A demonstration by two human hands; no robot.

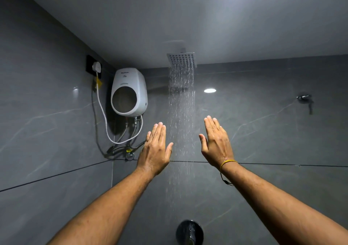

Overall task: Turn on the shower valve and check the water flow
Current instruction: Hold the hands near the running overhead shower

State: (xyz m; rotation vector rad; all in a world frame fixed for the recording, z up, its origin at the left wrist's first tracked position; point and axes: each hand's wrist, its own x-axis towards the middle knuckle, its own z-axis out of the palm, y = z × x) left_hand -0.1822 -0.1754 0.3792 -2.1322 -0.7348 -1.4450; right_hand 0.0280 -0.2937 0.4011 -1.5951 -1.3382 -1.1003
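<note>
A square chrome shower head (181, 59) hangs near the ceiling and water (181, 112) streams straight down from it. My left hand (155, 149) is raised flat, fingers together, just left of the stream. My right hand (216, 141), wet and with a yellow thread at the wrist, is raised flat just right of it. Both hands hold nothing and the water falls between them. The round dark shower valve (189, 232) sits on the wall at the bottom centre, below my arms, with water splashing on it.
A white water heater (129, 92) hangs in the left corner with a white cord to a wall plug (96, 67) and hoses below. A chrome wall tap (305, 99) is at the right. Grey tiled walls surround the stall.
</note>
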